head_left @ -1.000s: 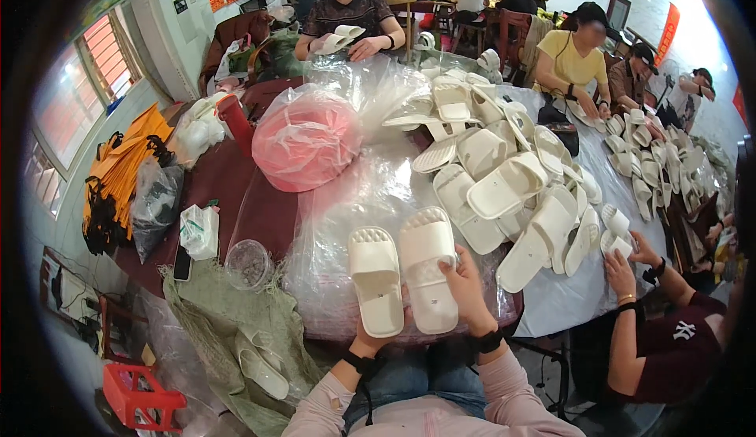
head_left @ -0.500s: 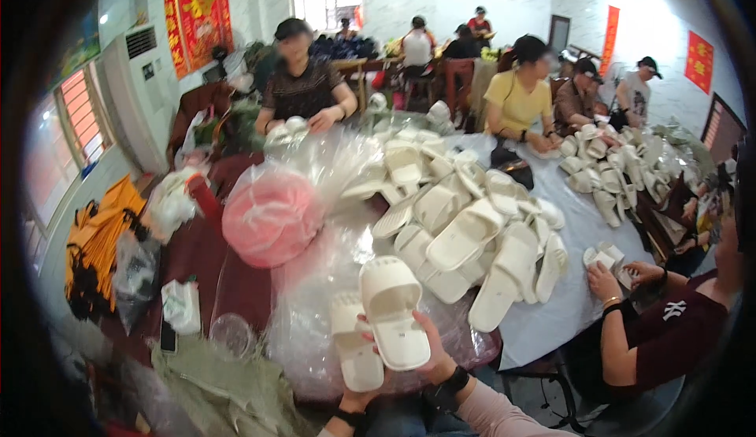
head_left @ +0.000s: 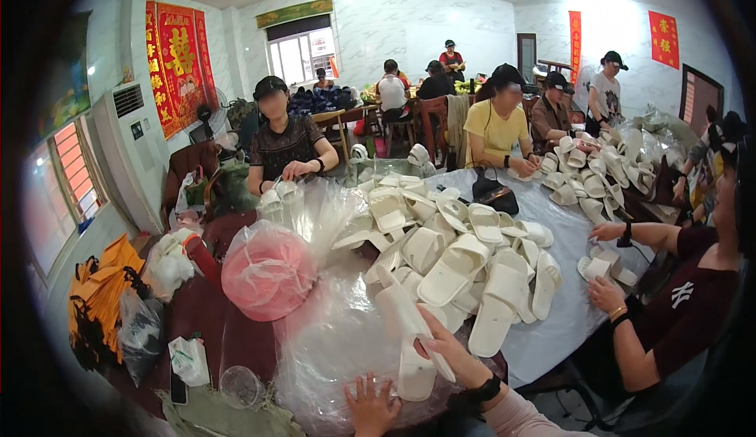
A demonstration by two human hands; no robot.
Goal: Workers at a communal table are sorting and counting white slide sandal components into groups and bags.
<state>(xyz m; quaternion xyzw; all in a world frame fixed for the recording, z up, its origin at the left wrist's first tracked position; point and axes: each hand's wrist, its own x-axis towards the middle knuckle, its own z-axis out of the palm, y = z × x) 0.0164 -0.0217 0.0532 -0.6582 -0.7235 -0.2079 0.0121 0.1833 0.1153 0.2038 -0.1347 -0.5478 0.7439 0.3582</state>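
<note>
My right hand (head_left: pixel 457 352) grips a cream-white slide slipper (head_left: pixel 400 309), tilted and a little blurred, above the near edge of the table. A second slipper (head_left: pixel 416 375) shows just beneath it, against the same hand; whether the fingers hold this one too is hard to see. With fingers spread, my left hand (head_left: pixel 372 407) lies on the clear plastic sheeting (head_left: pixel 335 358) to the left of the slippers. Beyond my hands rises a large heap of matching slippers (head_left: pixel 453 268).
A pink bundle in clear plastic (head_left: pixel 268 272) sits left of the heap. Nearer are a tissue pack (head_left: pixel 189 361), a phone (head_left: pixel 179 390) and a clear round tub (head_left: pixel 240 386). A co-worker's hand (head_left: pixel 606 295) holds slippers at right; other people sit around the tables.
My left hand has let go of the slippers and come down flat on the plastic. The right hand has turned its slipper edge-on. The view has tipped upward.
</note>
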